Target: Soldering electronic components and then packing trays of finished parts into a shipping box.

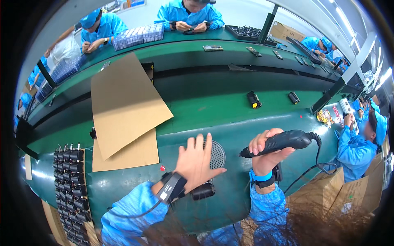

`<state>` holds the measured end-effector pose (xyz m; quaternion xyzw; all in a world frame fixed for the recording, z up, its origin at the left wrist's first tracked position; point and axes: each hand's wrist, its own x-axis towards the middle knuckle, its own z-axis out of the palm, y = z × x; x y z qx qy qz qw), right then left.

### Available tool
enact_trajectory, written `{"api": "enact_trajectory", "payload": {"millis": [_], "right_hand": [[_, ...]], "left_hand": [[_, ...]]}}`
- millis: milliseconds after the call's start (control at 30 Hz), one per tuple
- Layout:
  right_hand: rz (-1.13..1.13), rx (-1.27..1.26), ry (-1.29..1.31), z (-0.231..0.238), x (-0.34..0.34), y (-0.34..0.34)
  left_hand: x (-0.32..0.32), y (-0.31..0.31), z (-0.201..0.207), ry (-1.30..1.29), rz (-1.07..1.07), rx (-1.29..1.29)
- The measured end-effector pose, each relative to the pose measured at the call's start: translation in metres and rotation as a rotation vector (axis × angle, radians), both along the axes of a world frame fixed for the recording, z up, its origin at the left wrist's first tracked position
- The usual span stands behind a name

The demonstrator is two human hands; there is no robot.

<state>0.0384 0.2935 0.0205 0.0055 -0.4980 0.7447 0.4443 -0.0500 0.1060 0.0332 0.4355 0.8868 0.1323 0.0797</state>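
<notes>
My right hand (266, 152) is wrapped round a black electric screwdriver (289, 140), held above the green bench with its tip pointing left. A coiled cord (318, 140) hangs from the tool's rear end. My left hand (198, 162) is spread flat, palm down, over the bench and holds nothing. Its fingers partly cover a round grey tray with small holes (217, 155); I cannot tell if they touch it. Close below that palm lies a small black device (204, 191), partly hidden by my left wrist.
Brown cardboard sheets (123, 102) lie behind my left hand. Rows of black devices (69, 180) fill a board at left. Two black units (254, 99) (293, 97) sit on the green belt (201, 108). Co-workers in blue (188, 16) sit across and at right, near open cartons (344, 192).
</notes>
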Motion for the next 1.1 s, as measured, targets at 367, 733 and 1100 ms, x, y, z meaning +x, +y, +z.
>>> {"api": "enact_trajectory", "payload": {"millis": [367,733,1100], "right_hand": [[0.040,-0.025,0.045,0.011,0.010,0.002],[0.052,0.029,0.036,0.010,0.013,-0.002],[0.043,0.069,0.023,0.012,0.011,-0.002]], "left_hand": [[-0.022,-0.001,-0.028,0.016,-0.126,0.160],[-0.041,-0.001,-0.044,0.050,-0.084,0.383],[-0.049,0.013,-0.049,0.088,-0.022,0.427]]}}
